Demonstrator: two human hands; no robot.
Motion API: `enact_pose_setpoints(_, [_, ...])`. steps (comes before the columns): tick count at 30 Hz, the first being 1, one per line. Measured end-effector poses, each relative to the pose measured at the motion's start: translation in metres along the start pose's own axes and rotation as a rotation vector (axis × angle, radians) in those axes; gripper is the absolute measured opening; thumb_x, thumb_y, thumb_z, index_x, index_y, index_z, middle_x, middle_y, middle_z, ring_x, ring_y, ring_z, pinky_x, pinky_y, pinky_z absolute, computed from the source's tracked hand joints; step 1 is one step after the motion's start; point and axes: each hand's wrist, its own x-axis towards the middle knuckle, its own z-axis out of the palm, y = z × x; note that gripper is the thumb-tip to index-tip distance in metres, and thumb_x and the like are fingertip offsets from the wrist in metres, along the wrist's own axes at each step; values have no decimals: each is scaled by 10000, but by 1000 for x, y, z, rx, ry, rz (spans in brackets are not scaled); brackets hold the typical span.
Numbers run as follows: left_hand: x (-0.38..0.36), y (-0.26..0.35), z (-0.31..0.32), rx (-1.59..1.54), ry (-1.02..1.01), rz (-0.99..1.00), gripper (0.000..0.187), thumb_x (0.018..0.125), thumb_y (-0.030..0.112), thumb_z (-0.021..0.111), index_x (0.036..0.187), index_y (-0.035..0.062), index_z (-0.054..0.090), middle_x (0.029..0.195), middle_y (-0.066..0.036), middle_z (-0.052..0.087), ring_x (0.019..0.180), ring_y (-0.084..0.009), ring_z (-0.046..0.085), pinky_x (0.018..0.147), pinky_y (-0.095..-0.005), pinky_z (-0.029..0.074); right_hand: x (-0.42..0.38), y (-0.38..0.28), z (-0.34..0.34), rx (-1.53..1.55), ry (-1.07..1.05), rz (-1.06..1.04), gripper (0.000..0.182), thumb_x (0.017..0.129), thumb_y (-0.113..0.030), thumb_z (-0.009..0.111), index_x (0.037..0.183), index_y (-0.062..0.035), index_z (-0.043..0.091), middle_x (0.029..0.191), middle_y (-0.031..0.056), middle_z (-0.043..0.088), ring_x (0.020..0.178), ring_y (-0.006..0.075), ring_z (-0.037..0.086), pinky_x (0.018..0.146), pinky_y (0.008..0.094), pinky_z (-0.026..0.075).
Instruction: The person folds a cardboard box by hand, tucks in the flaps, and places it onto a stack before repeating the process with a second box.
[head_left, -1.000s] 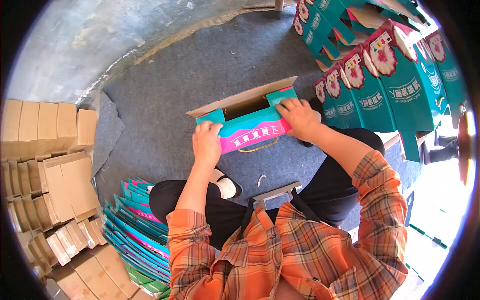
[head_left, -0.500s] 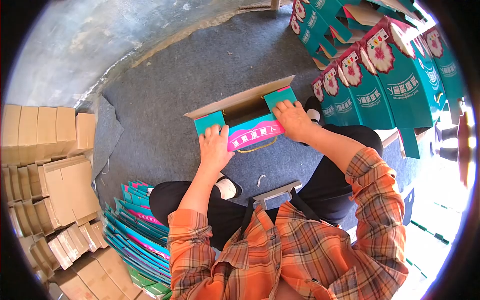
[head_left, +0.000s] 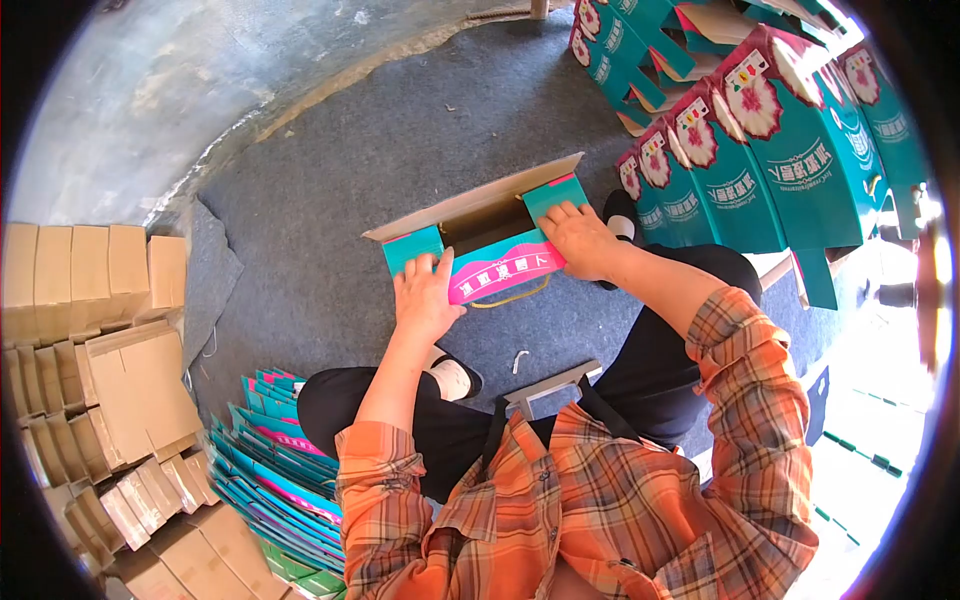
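Observation:
A teal and pink cardboard gift box stands in front of me, its top open and its interior dark. Along the far side a long flap is raised, and the two short teal end flaps are folded inward. My left hand grips the left front corner, fingers over the end flap and thumb along the front edge. At the right front corner, my right hand has its fingers bent over the other end flap. A yellow cord handle hangs at the box's near side.
Flattened teal boxes are stacked by my left leg. Brown cartons are piled at the far left. Assembled teal boxes stand in rows at the right. A grey mat covers the floor up to the wall.
Both hands keep their hold at the box's front corners. The view has shifted a little, and the far flap looks slightly lower over the opening.

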Motion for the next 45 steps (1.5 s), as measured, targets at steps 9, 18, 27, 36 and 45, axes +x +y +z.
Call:
enact_pose_setpoints(9, [-16, 10, 35, 67, 27, 115, 592, 907, 101, 499, 1474, 130, 330, 1563, -95, 237, 1435, -339, 223, 1132, -581, 204, -8, -2, 2, -56, -133, 22, 939, 789, -307, 714, 1497, -9, 174, 1565, 166, 192, 1454, 297, 171, 1127, 570, 185])
enact_pose_setpoints(18, [-12, 9, 28, 48, -31, 133, 580, 916, 68, 415, 1483, 129, 310, 1575, -94, 215, 1444, -314, 218, 1151, -529, 207, -15, -16, 16, -190, 18, 1, 770, 841, -196, 617, 1485, -13, 238, 1562, 170, 207, 1454, 302, 183, 1106, 569, 238])
enact_pose_setpoints(27, [-10, 16, 23, 69, -66, 106, 608, 899, 59, 454, 1484, 129, 308, 1571, -94, 228, 1443, -318, 219, 1147, -529, 219, -20, -10, 20, -113, 30, -94, 659, 813, -91, 579, 1431, -26, 360, 1541, 140, 283, 1429, 287, 260, 1076, 440, 343])
enact_pose_setpoints(36, [-10, 21, 9, 24, -138, 83, 755, 833, 180, 679, 1484, 126, 302, 1574, -110, 209, 1444, -332, 204, 1145, -540, 216, 2, -11, 31, -165, 243, -108, 515, 823, -133, 532, 1327, -27, 503, 1142, 65, 595, 1055, 212, 528, 794, 367, 424])
enact_pose_setpoints(45, [1, -21, -28, -504, 540, 182, 449, 824, 139, 682, 1251, 36, 591, 1388, -191, 487, 1307, -353, 439, 1091, -433, 340, 15, -27, -15, -74, -41, -26, 504, 708, -256, 678, 1142, -14, 592, 1119, 121, 594, 1075, 255, 541, 819, 399, 472])
